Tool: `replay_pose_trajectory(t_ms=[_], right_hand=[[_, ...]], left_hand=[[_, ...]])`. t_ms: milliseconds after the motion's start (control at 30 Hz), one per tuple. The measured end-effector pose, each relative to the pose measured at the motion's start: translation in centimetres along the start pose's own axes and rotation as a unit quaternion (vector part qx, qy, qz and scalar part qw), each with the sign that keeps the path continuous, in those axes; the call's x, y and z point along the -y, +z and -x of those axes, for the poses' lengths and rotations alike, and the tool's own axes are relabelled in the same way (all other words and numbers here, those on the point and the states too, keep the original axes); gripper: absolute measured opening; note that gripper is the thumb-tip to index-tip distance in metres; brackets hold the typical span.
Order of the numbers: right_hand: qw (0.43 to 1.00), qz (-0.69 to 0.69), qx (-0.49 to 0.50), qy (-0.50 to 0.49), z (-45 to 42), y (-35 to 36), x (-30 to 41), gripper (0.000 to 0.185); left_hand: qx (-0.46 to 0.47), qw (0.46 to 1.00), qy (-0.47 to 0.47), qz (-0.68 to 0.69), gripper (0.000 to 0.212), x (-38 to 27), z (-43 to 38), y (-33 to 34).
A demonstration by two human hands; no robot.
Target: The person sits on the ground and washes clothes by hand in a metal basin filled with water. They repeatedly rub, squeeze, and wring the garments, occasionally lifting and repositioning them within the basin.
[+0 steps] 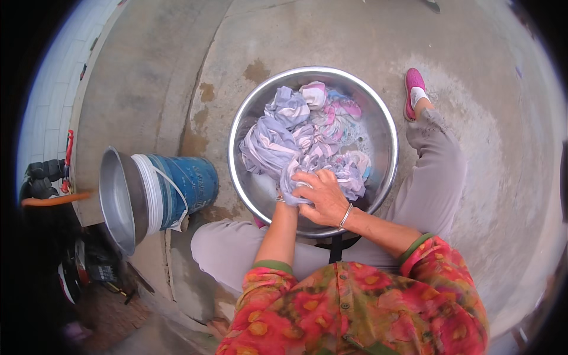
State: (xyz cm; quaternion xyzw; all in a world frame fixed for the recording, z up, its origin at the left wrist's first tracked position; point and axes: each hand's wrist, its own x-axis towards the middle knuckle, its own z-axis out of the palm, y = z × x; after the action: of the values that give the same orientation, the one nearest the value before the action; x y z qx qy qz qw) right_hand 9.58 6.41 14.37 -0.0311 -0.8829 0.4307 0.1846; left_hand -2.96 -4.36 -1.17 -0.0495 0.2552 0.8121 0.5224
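Between my legs stands a wide stainless steel basin (389, 146) with wet fabric and some sudsy water in it. My right hand (323, 197) grips a fold of the lavender-and-white striped cloth (273, 142) near the basin's front, its fingers curled over the fabric. My left forearm (279, 226) reaches in over the near rim; from the bracelet on, the left hand is hidden beneath the cloth and the right hand. Pink-and-white patterned fabric (344, 108) lies bunched at the back right of the basin, next to whitish suds (357, 133).
A blue plastic bucket (193, 188) with a white rim stands left of the basin, with a grey metal bowl (117, 199) at its top. Damp patches mark the concrete floor (310, 35). An orange stick-like object (55, 199) and dark items are at far left.
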Motion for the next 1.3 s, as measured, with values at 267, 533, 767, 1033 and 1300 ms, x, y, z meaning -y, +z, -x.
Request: replay_pose_trajectory(t_ms=[267,533,767,1033,1300], right_hand=[[0.938,-0.207,-0.115,0.253,-3.2,3.6,-12.1,0.040],[0.999,-0.026,0.017,0.015,0.2,3.2,-0.6,0.030],[0.918,-0.147,-0.106,0.353,-3.4,2.6,-12.0,0.027],[0.997,-0.052,-0.009,0.061,0.0,3.1,-0.3,0.022],[0.941,-0.127,-0.136,0.281,-3.8,3.4,-11.8,0.031]], left_hand=[[-0.217,0.976,-0.019,0.001,0.034,1.5,-0.3,8.4],[0.001,0.999,-0.010,0.043,0.030,-2.7,1.0,5.1],[-0.236,0.972,0.009,-0.005,0.029,1.4,-0.6,9.9],[-0.019,0.982,0.004,-0.187,0.033,-1.9,0.6,-5.5],[-0.221,0.974,-0.028,-0.038,0.037,2.3,-0.9,8.4]])
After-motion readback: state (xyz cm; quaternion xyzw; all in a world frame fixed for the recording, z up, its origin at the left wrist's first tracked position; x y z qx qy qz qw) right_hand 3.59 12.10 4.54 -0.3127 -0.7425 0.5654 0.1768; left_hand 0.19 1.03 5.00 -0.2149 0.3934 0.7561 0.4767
